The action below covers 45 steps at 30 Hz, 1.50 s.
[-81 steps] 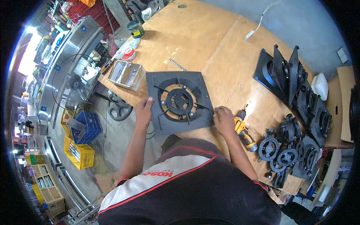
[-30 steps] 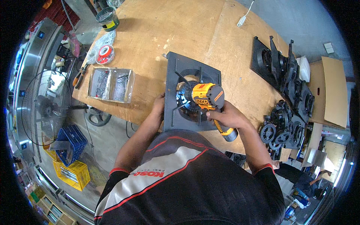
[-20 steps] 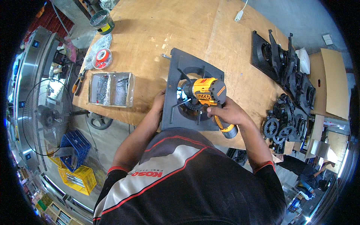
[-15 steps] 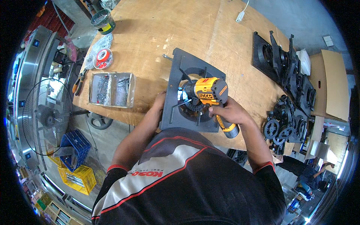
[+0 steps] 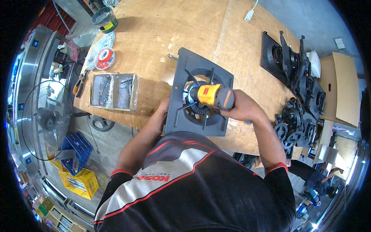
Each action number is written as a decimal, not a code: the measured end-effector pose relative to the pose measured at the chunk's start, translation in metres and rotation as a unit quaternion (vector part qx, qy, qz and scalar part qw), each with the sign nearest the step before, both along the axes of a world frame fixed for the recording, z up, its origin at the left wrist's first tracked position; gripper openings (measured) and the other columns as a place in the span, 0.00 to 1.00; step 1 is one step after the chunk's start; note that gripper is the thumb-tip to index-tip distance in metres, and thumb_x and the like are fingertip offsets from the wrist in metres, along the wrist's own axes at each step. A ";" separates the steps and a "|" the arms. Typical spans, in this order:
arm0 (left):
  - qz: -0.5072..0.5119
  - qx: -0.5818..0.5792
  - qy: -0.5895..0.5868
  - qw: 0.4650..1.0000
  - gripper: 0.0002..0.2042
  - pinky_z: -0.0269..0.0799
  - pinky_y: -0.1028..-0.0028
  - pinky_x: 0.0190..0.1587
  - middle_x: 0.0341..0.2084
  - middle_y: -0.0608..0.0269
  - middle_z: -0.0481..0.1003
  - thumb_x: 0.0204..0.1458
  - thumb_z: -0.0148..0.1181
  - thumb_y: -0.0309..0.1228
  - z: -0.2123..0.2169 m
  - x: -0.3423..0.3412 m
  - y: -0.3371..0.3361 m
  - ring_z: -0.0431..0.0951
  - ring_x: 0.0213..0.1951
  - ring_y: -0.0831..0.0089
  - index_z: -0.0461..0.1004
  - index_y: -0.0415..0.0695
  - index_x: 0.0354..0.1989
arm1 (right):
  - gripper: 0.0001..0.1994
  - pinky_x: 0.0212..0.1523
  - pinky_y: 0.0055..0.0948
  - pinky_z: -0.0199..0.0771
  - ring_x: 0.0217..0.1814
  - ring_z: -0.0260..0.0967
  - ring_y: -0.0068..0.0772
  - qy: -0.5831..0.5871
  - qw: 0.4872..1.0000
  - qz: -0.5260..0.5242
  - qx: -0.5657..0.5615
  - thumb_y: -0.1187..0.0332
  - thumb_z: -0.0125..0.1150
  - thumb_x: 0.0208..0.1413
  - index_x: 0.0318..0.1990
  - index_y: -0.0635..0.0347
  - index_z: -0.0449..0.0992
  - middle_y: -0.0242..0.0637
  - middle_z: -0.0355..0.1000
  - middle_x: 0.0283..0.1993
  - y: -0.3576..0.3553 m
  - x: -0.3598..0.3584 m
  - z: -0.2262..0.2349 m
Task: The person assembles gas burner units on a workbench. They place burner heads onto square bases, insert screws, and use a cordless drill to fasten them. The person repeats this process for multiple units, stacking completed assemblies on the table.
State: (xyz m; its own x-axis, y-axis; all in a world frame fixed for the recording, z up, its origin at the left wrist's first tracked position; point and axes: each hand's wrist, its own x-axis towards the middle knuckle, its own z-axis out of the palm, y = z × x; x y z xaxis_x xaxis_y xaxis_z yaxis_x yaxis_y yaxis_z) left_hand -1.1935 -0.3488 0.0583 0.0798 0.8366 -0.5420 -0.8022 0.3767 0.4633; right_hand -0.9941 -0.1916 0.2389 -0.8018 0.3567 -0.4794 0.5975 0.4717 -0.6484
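Observation:
A black square gas stove top (image 5: 205, 67), with a round burner and pan-support arms at its centre, stands tilted at the table's near edge. My left hand (image 5: 165, 105) is at its left side, gripping the edge; the fingers are mostly hidden behind the frame. My right hand (image 5: 242, 106) is closed around the handle of a yellow and black cordless drill (image 5: 208, 94). Its nose points left and down into the burner area, where the tip is hard to make out. A small metal fitting (image 5: 172, 57) sticks out past the frame's upper left side.
Left on the wooden table (image 5: 154, 34) are a divided box of screws (image 5: 114, 92), pliers (image 5: 80, 84), a red tape roll (image 5: 104, 58) and a dark tub (image 5: 104, 20). Black burner parts (image 5: 290, 120) and more stove tops (image 5: 284, 63) lie right. A fan (image 5: 47, 119) stands left.
My right hand has turned the drill, so its handle and battery now swing out of sight behind its body, and my right elbow has moved outward. The left hand stays at the frame.

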 end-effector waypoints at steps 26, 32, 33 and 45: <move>0.095 -0.073 -0.017 0.993 0.32 0.76 0.67 0.43 0.43 0.52 0.77 0.64 0.38 0.57 0.008 -0.006 -0.009 0.79 0.41 0.64 0.69 0.38 0.57 | 0.21 0.43 0.39 0.77 0.42 0.77 0.50 0.005 0.992 0.107 0.060 0.69 0.75 0.34 0.41 0.59 0.79 0.48 0.79 0.38 0.022 -0.027 0.013; 0.114 -0.086 -0.016 0.990 0.33 0.77 0.66 0.44 0.44 0.52 0.77 0.64 0.37 0.58 0.011 -0.006 -0.010 0.79 0.42 0.63 0.68 0.37 0.58 | 0.21 0.44 0.40 0.76 0.44 0.76 0.51 -0.055 0.994 0.077 0.060 0.67 0.75 0.34 0.40 0.59 0.79 0.48 0.79 0.39 0.021 -0.027 0.015; 0.115 -0.087 -0.016 0.989 0.33 0.77 0.66 0.44 0.44 0.52 0.77 0.64 0.37 0.58 0.012 -0.005 -0.011 0.79 0.42 0.63 0.68 0.37 0.58 | 0.20 0.44 0.40 0.76 0.44 0.76 0.51 -0.053 0.994 0.072 0.067 0.67 0.75 0.34 0.40 0.59 0.79 0.48 0.78 0.39 0.021 -0.027 0.014; 0.125 -0.096 -0.015 0.987 0.35 0.77 0.65 0.47 0.46 0.50 0.77 0.64 0.35 0.59 0.018 -0.005 -0.009 0.79 0.44 0.61 0.67 0.37 0.59 | 0.21 0.44 0.42 0.76 0.44 0.76 0.52 -0.065 0.987 0.107 0.103 0.64 0.75 0.33 0.39 0.59 0.79 0.50 0.78 0.39 0.023 -0.040 0.021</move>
State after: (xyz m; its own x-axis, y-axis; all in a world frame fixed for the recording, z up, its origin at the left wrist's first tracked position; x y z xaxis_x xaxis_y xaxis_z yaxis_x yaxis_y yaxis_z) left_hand -1.1989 -0.3575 0.0765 -0.0975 0.7136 -0.6937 -0.8935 0.2443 0.3769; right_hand -1.0339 -0.1690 0.2598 -0.8063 0.2862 -0.5176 0.5413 0.7098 -0.4507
